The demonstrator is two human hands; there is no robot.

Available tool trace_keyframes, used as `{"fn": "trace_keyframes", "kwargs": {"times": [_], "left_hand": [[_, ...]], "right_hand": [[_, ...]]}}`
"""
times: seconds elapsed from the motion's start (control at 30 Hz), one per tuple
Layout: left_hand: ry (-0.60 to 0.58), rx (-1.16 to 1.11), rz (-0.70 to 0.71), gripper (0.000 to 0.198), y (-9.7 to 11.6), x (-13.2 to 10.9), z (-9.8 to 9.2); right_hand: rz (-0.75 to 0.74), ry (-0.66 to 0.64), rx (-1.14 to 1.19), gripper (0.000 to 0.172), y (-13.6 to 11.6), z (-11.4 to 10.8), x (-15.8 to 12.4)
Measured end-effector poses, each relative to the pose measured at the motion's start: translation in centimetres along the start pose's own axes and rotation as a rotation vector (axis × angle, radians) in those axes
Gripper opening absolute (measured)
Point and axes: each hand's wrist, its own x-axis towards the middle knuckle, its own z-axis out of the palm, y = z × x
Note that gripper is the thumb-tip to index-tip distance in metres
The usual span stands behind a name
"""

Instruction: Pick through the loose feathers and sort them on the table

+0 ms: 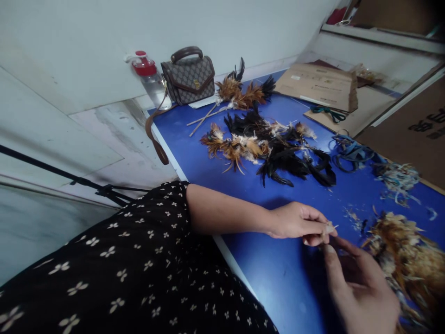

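My left hand [295, 221] lies over the blue table [271, 273] and pinches a small pale feather tuft [329, 228] between thumb and fingers. My right hand [358, 285] is at the lower right, its index finger stretched up to the same tuft. Whether it grips anything I cannot tell. A heap of brown and tan feathers [406, 255] lies just right of both hands. Further back a pile of black feathers [288, 155] and brown feathers [232, 146] rests on the table.
A patterned handbag [188, 76] and a red-capped bottle [149, 79] stand at the far left corner by the wall. Feather bundles on sticks [236, 93], cardboard sheets [320, 83], blue-green strips [354, 153] and pale shavings [396, 178] lie beyond. The table's left edge runs beside my sleeve.
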Motion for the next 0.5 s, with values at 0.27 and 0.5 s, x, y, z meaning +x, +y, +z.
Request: {"fn": "trace_keyframes", "kwargs": {"times": [0.27, 0.5], "left_hand": [[0.029, 0.382, -0.122, 0.013, -1.0, -0.4, 0.0], [-0.106, 0.251, -0.121, 0.03, -0.1, -0.7, -0.2]], "right_hand": [[-0.449, 0.017, -0.034, 0.019, -2.3, 0.4, -0.5], [-0.194, 0.076, -0.017, 0.03, 0.3, -0.2, -0.1]]}}
